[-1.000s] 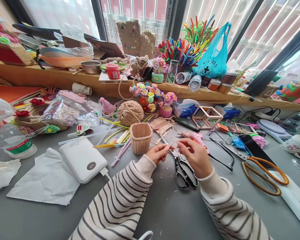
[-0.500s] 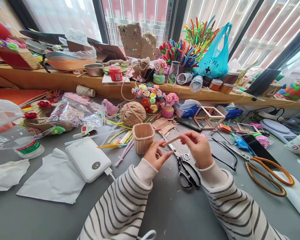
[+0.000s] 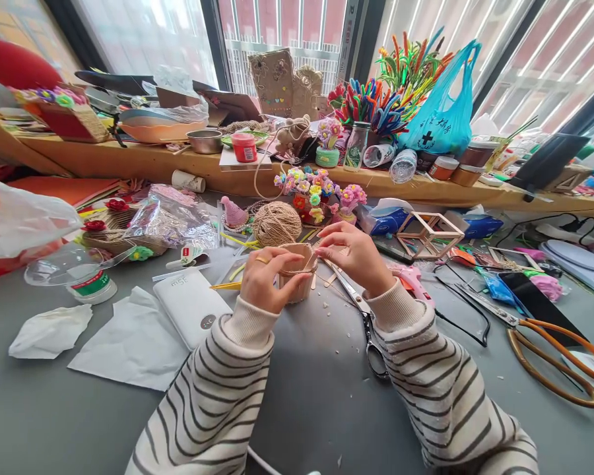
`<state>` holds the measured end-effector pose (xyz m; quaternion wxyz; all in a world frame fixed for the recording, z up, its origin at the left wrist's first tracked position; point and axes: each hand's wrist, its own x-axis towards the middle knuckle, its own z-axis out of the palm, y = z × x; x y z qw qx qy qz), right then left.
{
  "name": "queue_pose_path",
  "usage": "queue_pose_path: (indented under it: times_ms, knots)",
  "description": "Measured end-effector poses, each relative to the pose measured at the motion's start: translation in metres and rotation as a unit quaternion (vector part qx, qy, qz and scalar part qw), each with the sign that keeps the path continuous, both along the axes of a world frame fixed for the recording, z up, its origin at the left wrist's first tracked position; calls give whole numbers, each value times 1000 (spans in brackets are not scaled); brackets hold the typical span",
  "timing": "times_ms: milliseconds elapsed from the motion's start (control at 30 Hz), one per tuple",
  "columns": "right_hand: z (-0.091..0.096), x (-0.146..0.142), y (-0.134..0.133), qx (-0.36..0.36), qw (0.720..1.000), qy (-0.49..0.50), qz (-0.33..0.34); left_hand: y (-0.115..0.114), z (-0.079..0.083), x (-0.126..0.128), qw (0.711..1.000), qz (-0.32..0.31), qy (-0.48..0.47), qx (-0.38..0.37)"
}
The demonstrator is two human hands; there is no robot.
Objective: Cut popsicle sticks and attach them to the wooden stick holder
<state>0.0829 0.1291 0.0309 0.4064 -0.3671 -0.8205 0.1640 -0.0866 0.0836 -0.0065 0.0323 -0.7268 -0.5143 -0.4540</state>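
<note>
My left hand is wrapped round the near side of a small cup made of wooden sticks standing on the grey table. My right hand is over the cup's right rim, fingers pinched on a thin wooden stick that reaches into the cup. Black-handled scissors lie just right of the cup, under my right wrist. A ball of twine sits behind the cup.
A white power bank and crumpled white paper lie to the left. Large orange-handled shears, a pink glue gun and a black cable lie to the right. A wooden shelf crowded with craft flowers, jars and bags runs along the back.
Both hands moved away from me and left from above the scissors to the stick cup. My left hand let go of the stick and gripped the cup; my right hand carried the stick to the rim.
</note>
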Motion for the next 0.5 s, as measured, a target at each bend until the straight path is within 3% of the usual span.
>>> queue_pose_path:
  times_ms: [133,267,400,500]
  knots:
    - [-3,0,2,37,999,-25,28,8,-1,13,998,-1,34,-49]
    - [-4,5,1,43,999,7,25,10,-9,23,1000,19,11,-15]
    - [-2,13,1,2,999,48,-3,12,-15,23,999,30,-27,26]
    - [-2,17,1,-32,998,45,13,13,-15,20,997,38,-59,38]
